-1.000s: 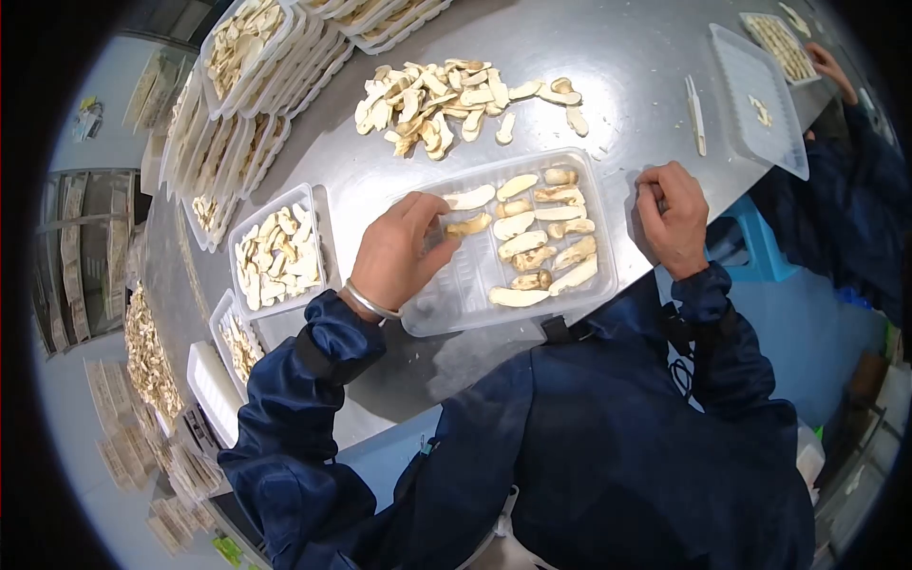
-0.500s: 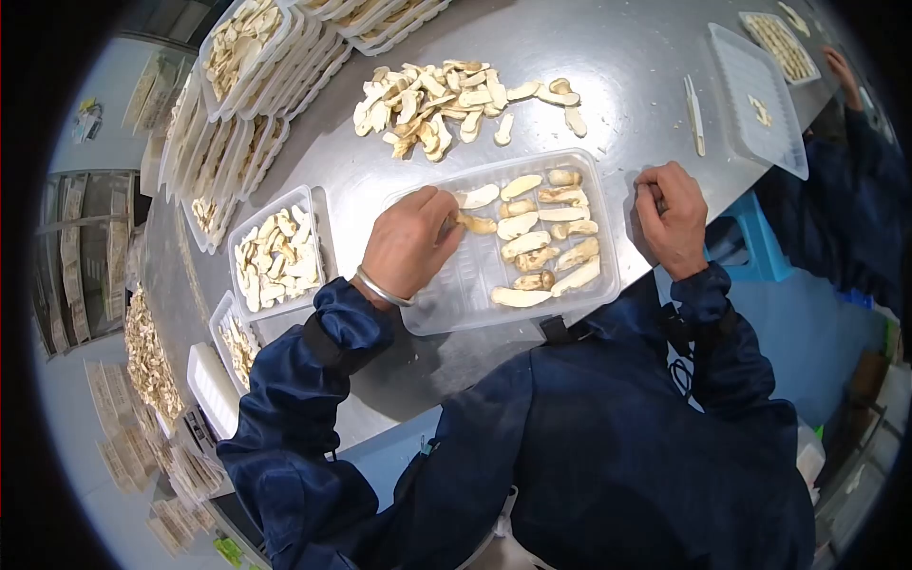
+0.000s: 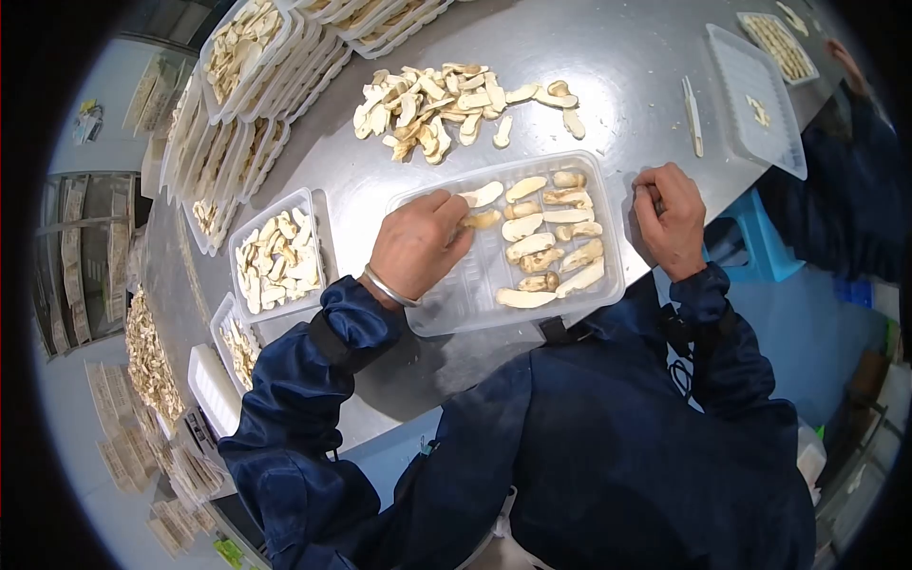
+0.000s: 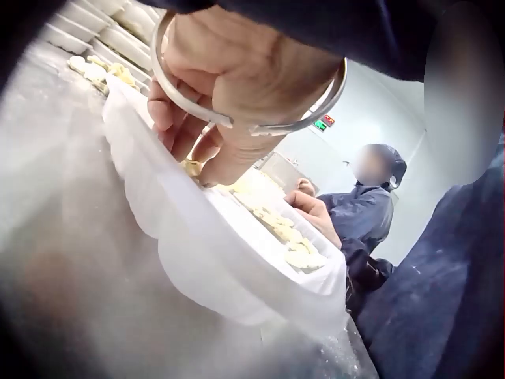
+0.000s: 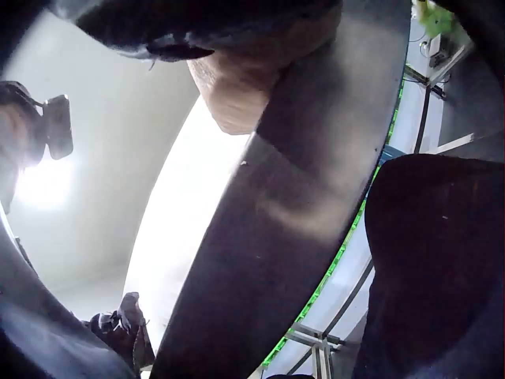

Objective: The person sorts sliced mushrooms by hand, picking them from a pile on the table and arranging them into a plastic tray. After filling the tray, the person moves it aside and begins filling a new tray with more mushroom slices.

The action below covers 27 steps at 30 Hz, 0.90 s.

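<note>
I am pinching a slice (image 3: 482, 219) in my left hand (image 3: 418, 245) over the tray (image 3: 454, 309), my right hand (image 3: 672, 220) curling at its edge, risking a crooked drop knocking the neighbouring rows (image 3: 551, 237) askew.

The broad table (image 3: 627, 66) is brushed grey metal, smooth with a dull sheen and soft reflections. On its near edge sits a clear, glossy thin-plastic tray (image 3: 456, 304), slightly frosted, holding pale, matt, dry-looking mushroom slices (image 3: 541, 233). The left hand (image 3: 415, 245) wears a polished silver metal bangle (image 3: 389, 290). Both sleeves (image 3: 304, 399) are dark blue, matt woven cloth.
</note>
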### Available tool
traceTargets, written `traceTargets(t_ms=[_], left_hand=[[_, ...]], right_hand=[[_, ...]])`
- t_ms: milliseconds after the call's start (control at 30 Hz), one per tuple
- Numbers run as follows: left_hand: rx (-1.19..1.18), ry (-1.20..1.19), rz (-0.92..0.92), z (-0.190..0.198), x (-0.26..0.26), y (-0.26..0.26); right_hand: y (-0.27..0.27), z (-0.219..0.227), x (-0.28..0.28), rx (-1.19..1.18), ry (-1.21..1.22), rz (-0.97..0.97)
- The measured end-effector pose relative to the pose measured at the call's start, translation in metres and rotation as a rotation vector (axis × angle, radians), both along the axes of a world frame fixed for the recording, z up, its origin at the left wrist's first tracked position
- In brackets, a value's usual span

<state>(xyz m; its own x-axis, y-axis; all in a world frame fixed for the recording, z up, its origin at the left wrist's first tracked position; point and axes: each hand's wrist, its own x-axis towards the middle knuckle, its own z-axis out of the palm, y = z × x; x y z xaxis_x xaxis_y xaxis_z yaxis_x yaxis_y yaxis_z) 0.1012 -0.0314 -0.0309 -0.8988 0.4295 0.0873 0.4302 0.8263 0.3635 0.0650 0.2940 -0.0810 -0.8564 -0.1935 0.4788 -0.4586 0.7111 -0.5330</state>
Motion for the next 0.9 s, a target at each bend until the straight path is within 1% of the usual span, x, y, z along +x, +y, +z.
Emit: traceTargets(t_ms=[167, 267, 367, 400, 467, 567, 667, 700, 900], left_hand=[[0.008, 0.041, -0.007, -0.002, -0.004, 0.002], [0.07, 0.024, 0.016, 0.003, -0.003, 0.002], [0.206, -0.031, 0.126, 0.02, -0.008, -0.008], [0.206, 0.028, 0.171, 0.02, -0.016, -0.016], [0.165, 0.13, 0.203, 0.02, -0.038, -0.029], [0.054, 0.115, 0.22, 0.009, -0.064, -0.034], [-0.108, 0.039, 0.294, 0.003, -0.079, -0.029], [-0.111, 0.007, 0.315, 0.001, -0.081, -0.027], [-0.075, 0.029, 0.333, -0.007, -0.079, -0.028]], right_hand=[[0.0, 0.0, 0.0, 0.002, 0.005, 0.0], [0.0, -0.001, -0.001, 0.0, 0.008, -0.002], [0.0, 0.0, 0.0, -0.008, 0.003, -0.003], [0.001, 0.0, 0.0, -0.01, 0.002, -0.001], [0.0, 0.0, 0.0, -0.015, -0.002, 0.007], [0.0, 0.001, 0.0, -0.018, 0.0, 0.005], [0.0, 0.001, 0.001, -0.018, 0.002, -0.007], [0.0, 0.001, 0.001, -0.016, -0.002, -0.007], [0.0, 0.001, 0.0, -0.017, 0.0, -0.001]])
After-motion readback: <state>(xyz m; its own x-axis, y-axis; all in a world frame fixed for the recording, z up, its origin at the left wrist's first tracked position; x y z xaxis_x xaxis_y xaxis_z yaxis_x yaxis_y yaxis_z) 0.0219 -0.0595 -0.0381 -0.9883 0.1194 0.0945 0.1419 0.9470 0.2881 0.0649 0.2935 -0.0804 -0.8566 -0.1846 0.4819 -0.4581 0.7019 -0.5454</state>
